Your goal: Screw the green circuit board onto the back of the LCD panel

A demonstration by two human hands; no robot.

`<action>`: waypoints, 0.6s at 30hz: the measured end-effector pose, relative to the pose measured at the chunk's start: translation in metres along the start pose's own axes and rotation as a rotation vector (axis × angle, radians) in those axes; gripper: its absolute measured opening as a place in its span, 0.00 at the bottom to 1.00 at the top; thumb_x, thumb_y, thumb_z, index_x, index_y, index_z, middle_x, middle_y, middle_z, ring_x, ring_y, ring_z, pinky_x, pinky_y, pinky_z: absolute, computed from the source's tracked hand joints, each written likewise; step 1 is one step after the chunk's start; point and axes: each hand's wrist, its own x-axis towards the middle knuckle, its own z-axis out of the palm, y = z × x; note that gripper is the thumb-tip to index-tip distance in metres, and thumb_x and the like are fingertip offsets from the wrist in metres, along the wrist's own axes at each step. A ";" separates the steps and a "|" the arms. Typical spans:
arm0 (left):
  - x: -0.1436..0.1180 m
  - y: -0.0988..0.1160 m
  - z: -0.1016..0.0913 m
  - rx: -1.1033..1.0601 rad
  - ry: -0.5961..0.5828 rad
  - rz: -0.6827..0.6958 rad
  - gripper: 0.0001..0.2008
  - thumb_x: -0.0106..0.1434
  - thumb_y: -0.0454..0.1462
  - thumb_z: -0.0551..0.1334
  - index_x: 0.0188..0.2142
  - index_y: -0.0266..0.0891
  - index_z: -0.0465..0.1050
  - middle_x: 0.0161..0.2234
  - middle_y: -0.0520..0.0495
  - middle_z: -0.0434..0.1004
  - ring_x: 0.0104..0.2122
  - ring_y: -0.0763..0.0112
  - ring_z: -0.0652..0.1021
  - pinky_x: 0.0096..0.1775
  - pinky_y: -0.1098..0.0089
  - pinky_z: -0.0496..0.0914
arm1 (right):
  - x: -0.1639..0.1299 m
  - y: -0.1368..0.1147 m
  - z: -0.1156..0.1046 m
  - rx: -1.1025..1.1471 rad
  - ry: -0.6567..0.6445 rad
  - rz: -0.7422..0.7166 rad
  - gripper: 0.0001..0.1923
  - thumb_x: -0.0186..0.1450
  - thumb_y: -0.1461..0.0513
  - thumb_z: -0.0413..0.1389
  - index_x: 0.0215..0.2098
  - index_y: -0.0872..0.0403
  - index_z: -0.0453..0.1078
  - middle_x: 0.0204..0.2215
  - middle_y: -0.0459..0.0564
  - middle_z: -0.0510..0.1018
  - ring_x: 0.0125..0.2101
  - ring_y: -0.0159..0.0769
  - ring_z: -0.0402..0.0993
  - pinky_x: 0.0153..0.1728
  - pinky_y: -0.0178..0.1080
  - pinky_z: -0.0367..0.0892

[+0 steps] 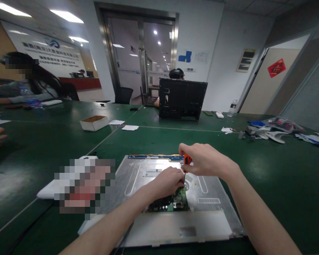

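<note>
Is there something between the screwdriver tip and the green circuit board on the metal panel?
Nothing visible blocks it. The right hand holds the orange-handled screwdriver upright above the green circuit board, and the left hand grips near its tip, beside the shaft. The tip itself is hidden behind the left hand's fingers.

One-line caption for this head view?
Right hand holds orange-handled screwdriver upright over green circuit board on silver metal monitor back; left hand steadies its tip.
</note>
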 end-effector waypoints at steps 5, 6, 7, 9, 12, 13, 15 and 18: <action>0.000 0.002 -0.001 0.077 -0.006 -0.006 0.04 0.60 0.31 0.61 0.28 0.37 0.73 0.31 0.47 0.77 0.33 0.64 0.76 0.34 0.70 0.66 | 0.005 -0.001 0.001 -0.068 0.012 0.062 0.16 0.65 0.50 0.50 0.31 0.52 0.70 0.25 0.49 0.76 0.25 0.35 0.70 0.22 0.36 0.47; 0.000 0.002 -0.001 0.085 -0.010 -0.002 0.04 0.60 0.31 0.62 0.28 0.37 0.73 0.30 0.47 0.77 0.33 0.64 0.76 0.34 0.69 0.66 | 0.004 0.000 0.001 -0.062 0.017 0.044 0.13 0.64 0.52 0.51 0.31 0.52 0.70 0.25 0.48 0.76 0.25 0.35 0.69 0.22 0.36 0.47; 0.001 0.002 0.000 0.089 -0.014 0.004 0.04 0.60 0.31 0.62 0.28 0.37 0.72 0.30 0.47 0.77 0.33 0.64 0.76 0.34 0.69 0.66 | 0.004 0.001 0.001 -0.046 0.020 0.020 0.09 0.63 0.55 0.52 0.33 0.52 0.69 0.25 0.48 0.76 0.25 0.34 0.69 0.22 0.35 0.47; 0.001 0.002 0.000 0.089 -0.024 0.012 0.04 0.60 0.31 0.62 0.28 0.36 0.72 0.30 0.47 0.77 0.32 0.63 0.76 0.34 0.68 0.66 | 0.002 0.003 0.000 -0.007 0.019 -0.026 0.07 0.60 0.60 0.54 0.37 0.52 0.68 0.27 0.47 0.77 0.25 0.33 0.69 0.22 0.34 0.48; 0.002 0.002 0.001 0.090 -0.024 0.011 0.05 0.61 0.31 0.62 0.28 0.37 0.71 0.30 0.47 0.77 0.32 0.63 0.76 0.35 0.68 0.66 | 0.000 0.004 0.000 0.009 0.010 -0.038 0.10 0.58 0.58 0.56 0.38 0.51 0.69 0.27 0.46 0.77 0.26 0.34 0.69 0.22 0.34 0.48; 0.002 0.002 0.001 0.094 -0.020 0.014 0.05 0.61 0.31 0.62 0.28 0.37 0.71 0.31 0.46 0.77 0.33 0.63 0.76 0.36 0.67 0.66 | 0.000 0.004 0.000 -0.007 0.012 -0.014 0.10 0.59 0.56 0.56 0.37 0.51 0.69 0.27 0.47 0.77 0.25 0.34 0.69 0.22 0.35 0.48; 0.001 0.002 0.002 0.108 -0.011 0.019 0.05 0.62 0.32 0.61 0.28 0.36 0.71 0.32 0.45 0.77 0.35 0.62 0.76 0.38 0.67 0.66 | 0.001 0.002 0.000 -0.042 0.017 0.046 0.13 0.61 0.50 0.55 0.33 0.51 0.71 0.25 0.48 0.76 0.25 0.35 0.69 0.21 0.35 0.47; 0.001 0.002 0.002 0.128 -0.014 0.017 0.05 0.62 0.32 0.61 0.29 0.36 0.71 0.32 0.45 0.77 0.34 0.63 0.76 0.37 0.67 0.66 | 0.002 0.000 -0.001 -0.056 -0.002 0.071 0.16 0.63 0.48 0.52 0.30 0.51 0.71 0.24 0.48 0.76 0.25 0.35 0.69 0.22 0.36 0.47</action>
